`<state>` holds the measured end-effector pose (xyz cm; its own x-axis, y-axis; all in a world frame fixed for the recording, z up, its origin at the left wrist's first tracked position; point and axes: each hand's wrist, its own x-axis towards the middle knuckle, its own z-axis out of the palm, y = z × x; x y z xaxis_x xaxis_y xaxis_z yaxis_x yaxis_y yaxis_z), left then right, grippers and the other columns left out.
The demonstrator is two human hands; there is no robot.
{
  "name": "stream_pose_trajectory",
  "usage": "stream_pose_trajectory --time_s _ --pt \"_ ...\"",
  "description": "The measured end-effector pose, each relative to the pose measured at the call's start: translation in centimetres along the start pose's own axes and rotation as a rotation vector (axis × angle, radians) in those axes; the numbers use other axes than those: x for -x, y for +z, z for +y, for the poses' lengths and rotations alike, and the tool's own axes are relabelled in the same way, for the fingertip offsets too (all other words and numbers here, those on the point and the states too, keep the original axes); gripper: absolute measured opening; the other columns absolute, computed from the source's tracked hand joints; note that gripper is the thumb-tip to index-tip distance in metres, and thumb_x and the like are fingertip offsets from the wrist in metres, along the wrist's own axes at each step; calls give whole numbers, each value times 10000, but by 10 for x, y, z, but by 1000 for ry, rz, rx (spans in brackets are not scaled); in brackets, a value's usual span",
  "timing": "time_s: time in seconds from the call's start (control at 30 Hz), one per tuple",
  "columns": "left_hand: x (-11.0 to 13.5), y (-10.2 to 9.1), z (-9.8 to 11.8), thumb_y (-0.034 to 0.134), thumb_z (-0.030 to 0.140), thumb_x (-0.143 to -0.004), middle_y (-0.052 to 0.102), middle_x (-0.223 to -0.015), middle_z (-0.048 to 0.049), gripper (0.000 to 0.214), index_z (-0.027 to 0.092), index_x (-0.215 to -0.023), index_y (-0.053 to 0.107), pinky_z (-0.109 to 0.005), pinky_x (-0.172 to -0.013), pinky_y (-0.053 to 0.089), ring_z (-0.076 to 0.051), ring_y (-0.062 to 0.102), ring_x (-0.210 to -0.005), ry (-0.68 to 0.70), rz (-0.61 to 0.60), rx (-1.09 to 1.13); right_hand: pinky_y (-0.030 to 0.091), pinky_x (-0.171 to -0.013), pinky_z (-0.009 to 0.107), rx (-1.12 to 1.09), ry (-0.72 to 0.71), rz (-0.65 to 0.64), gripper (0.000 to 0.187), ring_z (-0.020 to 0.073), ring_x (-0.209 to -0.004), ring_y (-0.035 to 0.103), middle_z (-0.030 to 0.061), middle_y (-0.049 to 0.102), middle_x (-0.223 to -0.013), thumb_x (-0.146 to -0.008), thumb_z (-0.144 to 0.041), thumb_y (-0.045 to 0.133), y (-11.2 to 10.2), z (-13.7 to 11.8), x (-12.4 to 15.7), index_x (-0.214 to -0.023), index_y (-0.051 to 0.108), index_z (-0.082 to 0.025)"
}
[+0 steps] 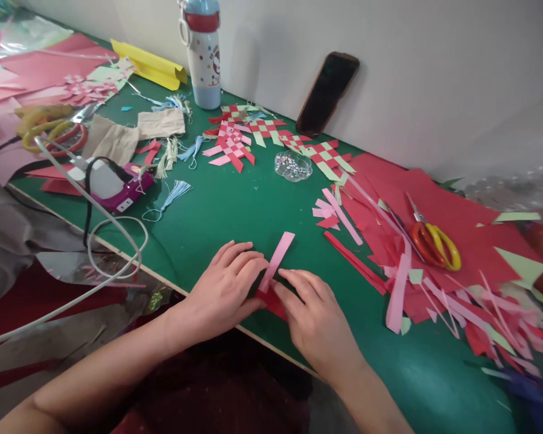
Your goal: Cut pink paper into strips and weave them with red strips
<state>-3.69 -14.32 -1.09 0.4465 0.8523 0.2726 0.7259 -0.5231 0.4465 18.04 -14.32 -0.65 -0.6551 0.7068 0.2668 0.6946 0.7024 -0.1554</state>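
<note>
Bending around a small paper piece, the right hand's (314, 307) fingers close on a red strip (274, 303) near the table's front edge. The left hand (233, 289) has its fingers together, slightly curved, its thumb at the red strip's left end; whether it grips cannot be told. Between the two hands a pink strip (279, 256) rises from the red one, its long axis pointing away from the person and slightly right, its free end beyond both hands' fingertips; the left fingers lie just beside it. Farther out on the green table (199, 223) are a bead dish (293, 166), woven pieces (232, 147) and, rightward, scissors (434, 244).
</note>
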Motion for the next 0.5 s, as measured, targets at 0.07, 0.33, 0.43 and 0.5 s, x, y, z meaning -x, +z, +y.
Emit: stream_pose_trajectory --time_s 0.07,0.33,0.43,0.5 --pt "5 2 1 644 266 -914 661 -1195 -63 242 184 -1136 594 -511 -1125 357 -285 503 -1269 40 39 -29 514 -947 442 12 -11 8 372 263 -1132 565 134 665 -1224 -928 -81 443 0 0 0 -1196 689 -157" --pt "21 2 -4 530 338 -999 667 -1257 -27 305 181 -1253 589 -485 -1208 223 -259 487 -1304 238 -24 -136 503 -1003 446 7 -1 48 371 263 -1182 562 139 657 -1250 -931 -55 436 -5 -7 2 -1229 650 -110" --pt "23 -3 -4 580 481 -947 669 -1243 -60 455 161 -1270 581 -510 -1207 221 -278 493 -1292 298 -68 -164 485 -1030 436 13 4 85 358 256 -1217 556 138 663 -1257 -932 -56 467 -10 -21 13 -1257 616 -79" --pt "27 -5 -3 617 554 -895 667 -1235 -79 557 149 -1275 576 -522 -1205 223 -284 514 -1265 352 -85 -180 479 -1029 438 17 23 108 311 255 -1205 576 124 682 -1238 -955 -130 499 -10 -34 24 -1237 627 -94"
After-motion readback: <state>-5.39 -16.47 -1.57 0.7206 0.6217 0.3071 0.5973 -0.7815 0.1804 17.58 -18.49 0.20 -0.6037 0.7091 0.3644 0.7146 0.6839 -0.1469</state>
